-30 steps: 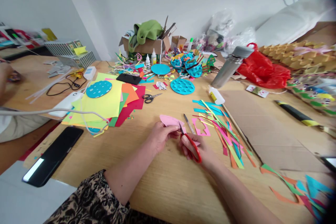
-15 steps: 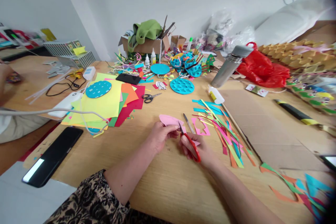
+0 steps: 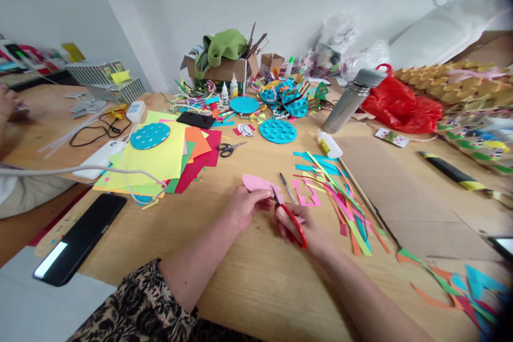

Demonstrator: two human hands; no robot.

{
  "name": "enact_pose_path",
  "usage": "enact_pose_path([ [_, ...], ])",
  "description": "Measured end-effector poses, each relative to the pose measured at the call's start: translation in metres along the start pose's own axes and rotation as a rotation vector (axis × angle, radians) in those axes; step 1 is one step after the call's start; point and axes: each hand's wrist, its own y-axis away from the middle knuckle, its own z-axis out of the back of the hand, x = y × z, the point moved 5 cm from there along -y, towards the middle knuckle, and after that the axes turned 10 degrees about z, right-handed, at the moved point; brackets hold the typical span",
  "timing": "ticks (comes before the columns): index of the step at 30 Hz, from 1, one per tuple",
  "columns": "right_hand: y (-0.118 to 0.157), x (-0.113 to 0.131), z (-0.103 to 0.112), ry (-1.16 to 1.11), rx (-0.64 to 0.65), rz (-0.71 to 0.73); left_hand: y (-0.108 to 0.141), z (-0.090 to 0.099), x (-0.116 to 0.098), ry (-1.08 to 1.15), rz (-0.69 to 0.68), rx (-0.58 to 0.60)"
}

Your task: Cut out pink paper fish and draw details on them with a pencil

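Between thumb and fingers, my left hand (image 3: 249,206) pinches a piece of pink paper (image 3: 256,183). My right hand (image 3: 289,227) is closed around red-handled scissors (image 3: 295,224), whose blades point up and left and meet the edge of the pink paper. A bit of pink paper also shows behind the scissors by my right fingers. Just beyond my hands lie a pen (image 3: 287,187) and a bright pink paper scrap (image 3: 308,193) with a shape cut out of it.
Coloured sheets (image 3: 160,155), black scissors (image 3: 227,149) and a phone (image 3: 80,238) lie to the left. Rightward are paper strips (image 3: 348,203), a glue bottle (image 3: 330,145), cardboard (image 3: 401,197) and a steel flask (image 3: 348,104). Another person's hand (image 3: 8,102) shows at far left.
My hands, the pink paper and the scissors stay almost in place. At far left the other person's hand has shifted.
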Motion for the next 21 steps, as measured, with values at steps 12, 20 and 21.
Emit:
enact_pose_path([
  [12, 0.0017, -0.0011, 0.0004, -0.010, 0.012, 0.012, -0.0001, 0.0015, 0.0017, -0.023, 0.008, -0.009],
  [20, 0.0010, 0.0001, 0.0002, -0.006, 0.019, 0.025, 0.0000, 0.0015, 0.0020, -0.031, 0.016, -0.002],
  [21, 0.0009, 0.0006, 0.0001, -0.002, 0.020, 0.023, -0.0003, 0.0016, 0.0022, -0.033, 0.017, -0.001],
])
